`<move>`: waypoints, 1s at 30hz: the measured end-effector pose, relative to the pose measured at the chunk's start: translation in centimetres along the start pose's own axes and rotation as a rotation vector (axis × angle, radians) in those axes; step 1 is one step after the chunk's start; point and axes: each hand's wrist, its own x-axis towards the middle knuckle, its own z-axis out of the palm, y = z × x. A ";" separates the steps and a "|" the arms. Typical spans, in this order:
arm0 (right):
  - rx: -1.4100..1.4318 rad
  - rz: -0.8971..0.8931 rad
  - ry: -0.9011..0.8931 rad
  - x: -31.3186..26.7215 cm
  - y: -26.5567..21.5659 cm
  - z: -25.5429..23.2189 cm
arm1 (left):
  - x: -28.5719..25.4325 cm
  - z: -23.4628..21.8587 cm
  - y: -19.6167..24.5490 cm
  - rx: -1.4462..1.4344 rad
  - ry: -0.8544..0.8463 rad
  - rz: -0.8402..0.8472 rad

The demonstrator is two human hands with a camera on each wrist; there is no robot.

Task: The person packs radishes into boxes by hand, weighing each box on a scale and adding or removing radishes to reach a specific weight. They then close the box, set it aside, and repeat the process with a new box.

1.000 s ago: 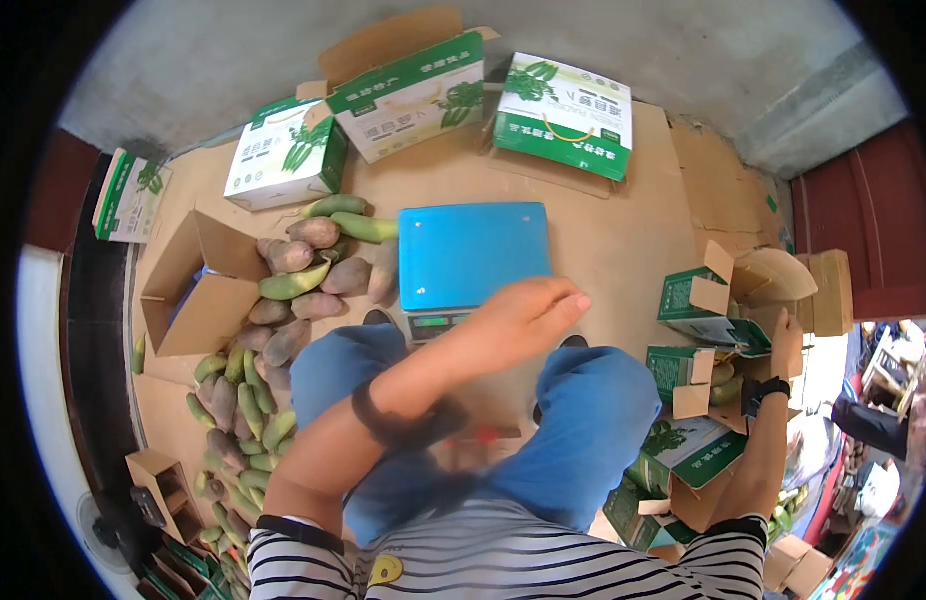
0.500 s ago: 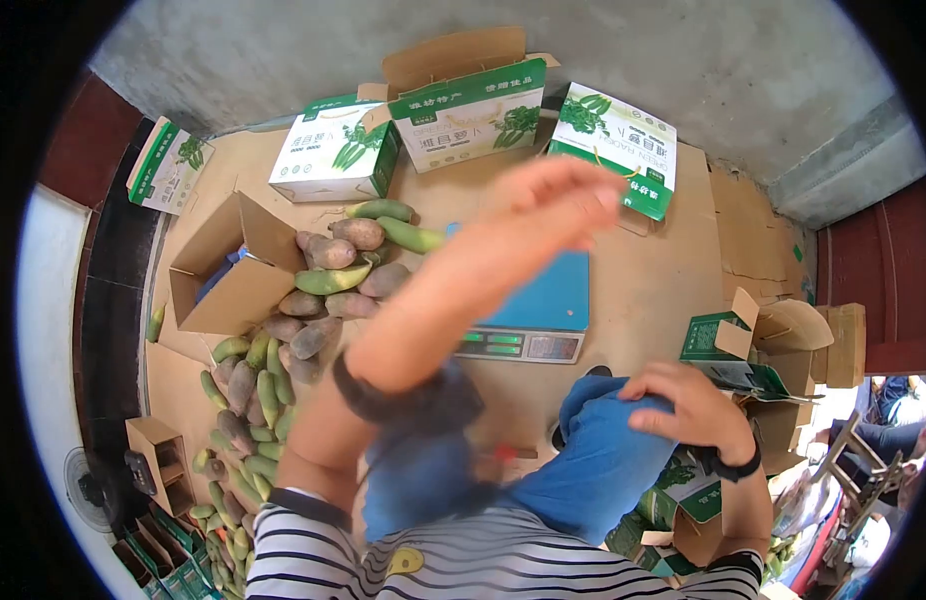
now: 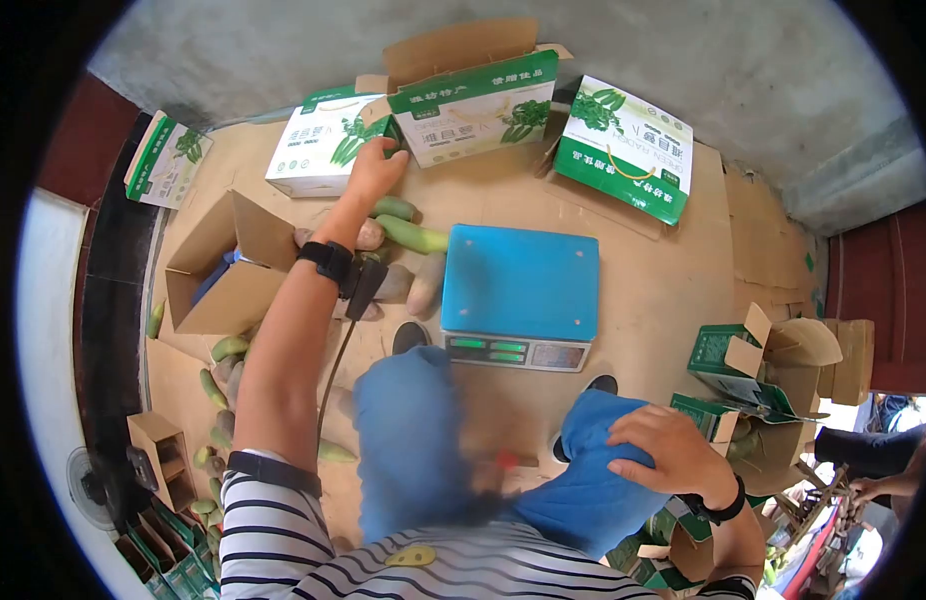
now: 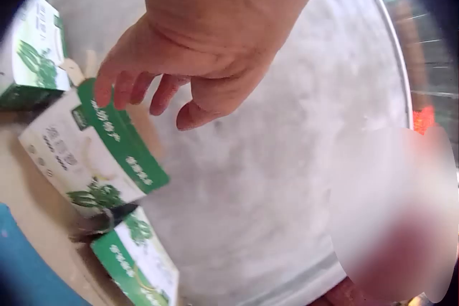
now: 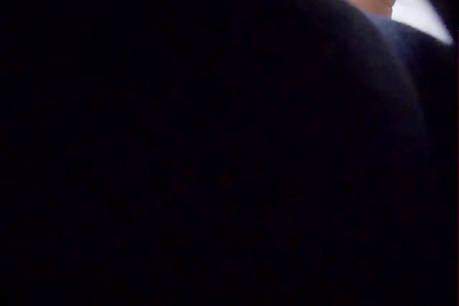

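My left hand (image 3: 376, 168) reaches out to the back left, overlapping the right edge of a white and green radish carton (image 3: 318, 150) in the head view. Just right of it stands an open carton (image 3: 473, 115) with its flap raised. From the left wrist, the left hand (image 4: 208, 62) shows loosely bent fingers with nothing between them, in front of the open carton (image 4: 86, 152). My right hand (image 3: 673, 445) rests on the right knee, fingers spread on the blue trousers (image 3: 583, 500). The right wrist view is almost wholly dark.
A blue-topped scale (image 3: 523, 280) with lit green displays stands between the feet. Green and purplish radishes (image 3: 415, 235) lie left of it, beside an open brown box (image 3: 228, 265). Another carton (image 3: 628, 145) is at back right; open cartons (image 3: 728, 350) stand at right.
My left hand has swung up from over the scale and then left to the cartons at the back. The right hand has moved from the right-hand cartons onto the knee.
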 end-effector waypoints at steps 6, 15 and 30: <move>0.026 -0.020 -0.059 0.6 0.8 -0.5 | 3.5 2.6 -1.4 0.318 0.092 0.058; 0.073 -0.019 -0.046 0.9 2.0 -0.9 | 9.0 4.1 -1.4 0.357 0.177 0.221; 0.097 0.044 -0.076 1.2 3.0 -1.6 | 13.5 4.9 -3.8 0.195 -0.052 0.182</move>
